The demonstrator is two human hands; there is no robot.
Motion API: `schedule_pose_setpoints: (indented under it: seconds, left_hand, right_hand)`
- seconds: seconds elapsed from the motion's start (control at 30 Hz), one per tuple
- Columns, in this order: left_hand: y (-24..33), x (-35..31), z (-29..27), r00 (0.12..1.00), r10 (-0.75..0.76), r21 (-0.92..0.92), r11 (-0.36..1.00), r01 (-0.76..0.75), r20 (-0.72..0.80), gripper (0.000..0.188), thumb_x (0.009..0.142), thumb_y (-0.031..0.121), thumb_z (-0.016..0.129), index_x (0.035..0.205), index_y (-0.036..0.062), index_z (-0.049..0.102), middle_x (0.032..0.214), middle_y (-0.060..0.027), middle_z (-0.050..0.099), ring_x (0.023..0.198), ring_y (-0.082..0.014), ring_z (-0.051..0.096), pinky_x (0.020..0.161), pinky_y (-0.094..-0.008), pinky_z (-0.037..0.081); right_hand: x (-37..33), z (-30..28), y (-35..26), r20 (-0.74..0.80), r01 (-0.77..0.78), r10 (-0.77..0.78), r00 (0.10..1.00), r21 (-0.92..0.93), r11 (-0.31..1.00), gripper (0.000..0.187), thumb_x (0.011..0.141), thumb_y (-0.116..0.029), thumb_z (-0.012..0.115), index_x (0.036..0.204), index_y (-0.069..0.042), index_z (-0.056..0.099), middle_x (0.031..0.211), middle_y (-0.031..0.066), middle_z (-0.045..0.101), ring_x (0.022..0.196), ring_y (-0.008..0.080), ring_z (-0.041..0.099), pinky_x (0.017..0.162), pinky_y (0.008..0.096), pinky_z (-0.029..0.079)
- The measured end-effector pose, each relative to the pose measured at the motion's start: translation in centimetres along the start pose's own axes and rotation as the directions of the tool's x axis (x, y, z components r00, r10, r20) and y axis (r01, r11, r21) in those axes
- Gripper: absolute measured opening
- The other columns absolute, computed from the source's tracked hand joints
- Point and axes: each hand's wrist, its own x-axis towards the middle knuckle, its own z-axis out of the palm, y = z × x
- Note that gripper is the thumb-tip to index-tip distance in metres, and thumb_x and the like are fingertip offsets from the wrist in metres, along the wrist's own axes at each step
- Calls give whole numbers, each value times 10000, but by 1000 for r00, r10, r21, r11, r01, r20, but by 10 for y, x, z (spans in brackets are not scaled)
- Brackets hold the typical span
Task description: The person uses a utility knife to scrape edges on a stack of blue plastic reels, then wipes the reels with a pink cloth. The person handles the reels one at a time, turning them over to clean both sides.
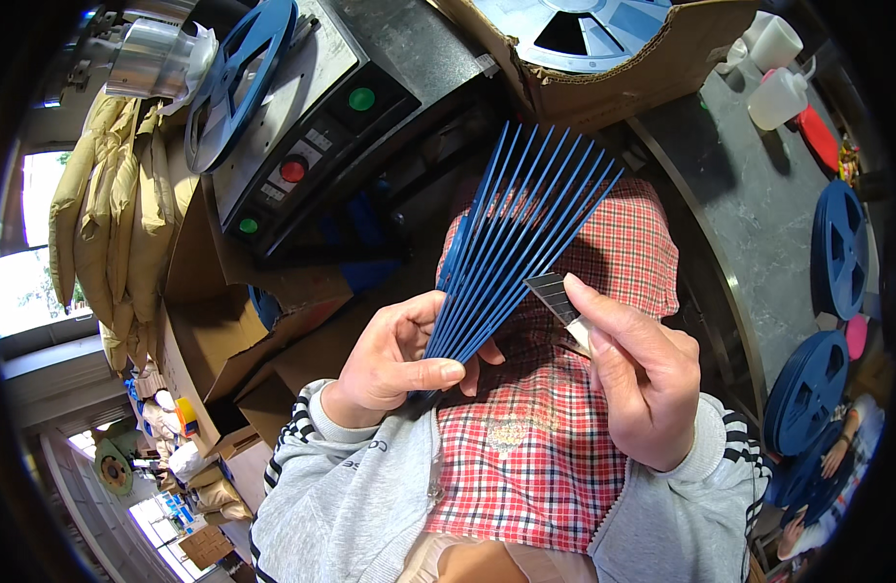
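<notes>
Thin blue sheets [506,248] (a fan)

Left hand [385,361] at seven o'clock in my view, right hand [652,377] at four; control panel [326,136] at eleven; reel [611,29] inside carton [623,97] at one; bottle [778,100] on worktop [773,219] at two.

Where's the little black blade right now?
The head view shows the blade in the right hand, just right of the fanned blue pieces.
</notes>
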Motion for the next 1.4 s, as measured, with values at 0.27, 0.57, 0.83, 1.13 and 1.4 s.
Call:
schedule_pose_setpoints:
  seconds: [0.27,0.57,0.83,1.13,1.4]
  left_hand:
    - [-1,1,-2,1000,3,-8,1000,-3,14,541,805,119,777,1252,-64,533,1018,-210,691,765,-180,697,734,-299,577]
    - [-1,-2,-2,1000,-9,-21,1000,9,-2,531,801,115,778,1241,-61,537,1017,-209,691,767,-181,694,740,-304,574]
    - [-1,-1,-3,1000,-15,-31,999,15,-6,533,797,109,776,1240,-65,536,1016,-210,690,769,-183,693,741,-299,572]
    - [-1,-1,-2,1000,-2,-31,1000,2,0,531,800,105,774,1241,-69,534,1016,-210,689,768,-185,693,734,-299,572]
    - [1,-1,-2,1000,-9,-32,999,9,-1,538,800,95,770,1254,-66,531,1020,-205,690,779,-188,689,760,-303,566]
  right_hand:
    - [-5,7,4,23,81,-83,996,73,994,347,912,64,517,1245,77,613,679,64,637,511,48,522,462,201,402]
    - [4,-1,0,25,-36,36,999,-21,999,349,889,71,567,1233,71,624,890,208,706,698,198,686,608,253,527]
    - [3,4,2,7,28,-28,1000,-18,999,356,881,85,571,1232,71,625,765,160,666,574,154,602,515,259,469]
    - [3,5,4,40,78,-78,996,-2,997,364,883,71,578,1244,63,622,765,170,675,540,154,594,487,268,470]
    - [2,2,-1,129,6,-3,992,-22,1000,345,902,50,576,1244,62,623,874,200,704,619,156,650,548,251,503]
